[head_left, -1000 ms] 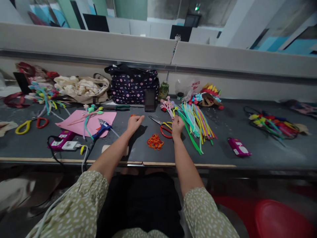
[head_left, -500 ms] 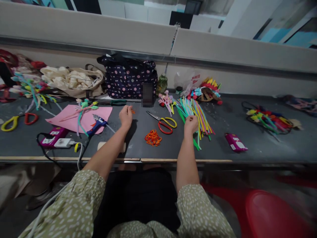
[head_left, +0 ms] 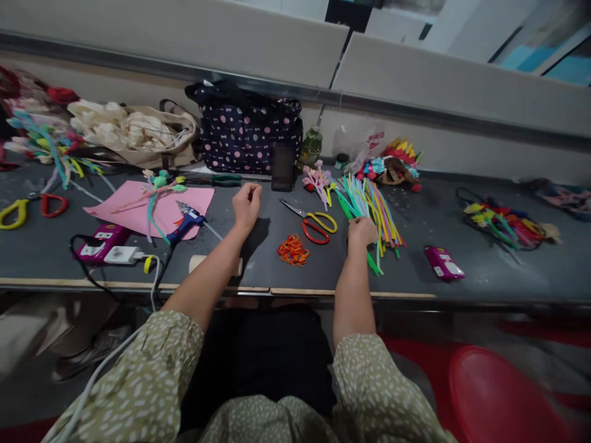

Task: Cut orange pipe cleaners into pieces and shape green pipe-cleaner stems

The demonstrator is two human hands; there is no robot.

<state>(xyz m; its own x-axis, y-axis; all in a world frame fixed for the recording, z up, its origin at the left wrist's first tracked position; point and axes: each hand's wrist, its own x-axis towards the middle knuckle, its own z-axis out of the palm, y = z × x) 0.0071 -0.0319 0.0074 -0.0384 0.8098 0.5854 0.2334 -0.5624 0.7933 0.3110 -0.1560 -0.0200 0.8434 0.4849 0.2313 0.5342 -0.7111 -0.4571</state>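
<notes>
One pair of scissors (head_left: 303, 215) lay between the left hand (head_left: 247, 205) and the right hand (head_left: 361, 232), handles toward the right; a heap of orange pieces (head_left: 293, 250) sat just nearer the wooden front edge (head_left: 302, 291). To the left: a glue gun (head_left: 187, 223), partly on a pink sheet (head_left: 199, 198), and a pale cylinder (head_left: 197, 263) partly hidden by the left forearm. Behind, a dotted bag (head_left: 244, 141), a dark phone-like slab (head_left: 282, 167) and a green bottle (head_left: 311, 147) stood in the way toward the partition (head_left: 457, 92). Bundle of coloured fuzzy stems (head_left: 372, 197) lay fanned beyond and to the right of the right hand, which covered part of its near left side. Right fingers were curled together there; whether clamped on a stem could not be made out. Left thumb and fingers were curled close above the tabletop (head_left: 415, 215); could not tell if anything was held. Pink flowers (head_left: 317, 178) lay beside the bundle's far left end. Open room ran from the bundle's right side to a purple box (head_left: 443, 262).
</notes>
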